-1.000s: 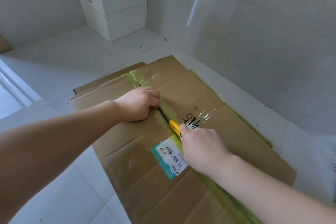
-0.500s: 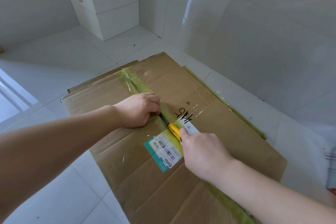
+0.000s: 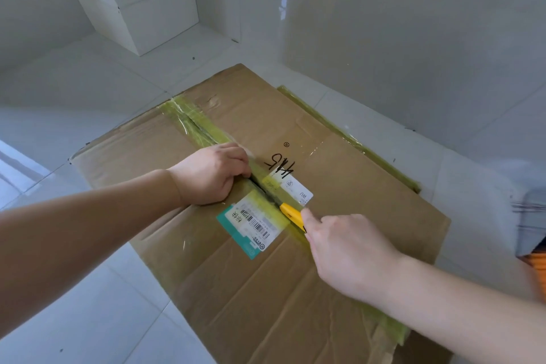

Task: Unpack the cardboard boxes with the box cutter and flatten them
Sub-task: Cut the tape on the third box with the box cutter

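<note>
Head view: right hand gripping the box cutter is slitting the cardboard box seam tape while the clenched left hand is bracing it; next probably finishing the cut.

the cardboard box is matt brown corrugated board, creased and scuffed. glossy yellow-green plastic tape runs along its seam, wrinkled and shiny. the shipping label is smooth printed paper, partly under tape. the box cutter has a smooth yellow plastic body. floor tiles and wall tiles are glossy, reflective white ceramic.
</note>
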